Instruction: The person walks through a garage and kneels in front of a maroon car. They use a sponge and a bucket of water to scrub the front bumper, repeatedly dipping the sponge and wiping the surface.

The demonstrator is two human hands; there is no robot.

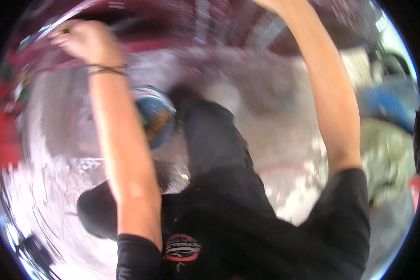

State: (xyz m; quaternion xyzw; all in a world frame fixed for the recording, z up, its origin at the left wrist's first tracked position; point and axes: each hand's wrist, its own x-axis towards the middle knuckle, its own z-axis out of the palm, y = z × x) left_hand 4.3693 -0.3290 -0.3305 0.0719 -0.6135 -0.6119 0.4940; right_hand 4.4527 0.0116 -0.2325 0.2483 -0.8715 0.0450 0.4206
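My left hand [86, 39] is stretched out to the far left, up against a glossy dark red panel [158, 21], with a dark band round its wrist. Its fingers look bent and bunched, but motion smears them; a small dark spot shows at the fingers, and whether they hold anything is unclear. My right hand [268, 3] reaches past the top edge, so only its base shows and the fingers are out of the picture. Beside my left forearm stands a round bucket [170, 100] with bluish contents and a brown block-like thing [159, 124] in it.
My dark-clothed knee [214, 135] is bent between the arms, over a wet, greyish floor [266, 126]. On the right lie a pale greenish bag or cloth [387, 158] and a blue thing [389, 100]. Something red [2, 126] stands at the left rim.
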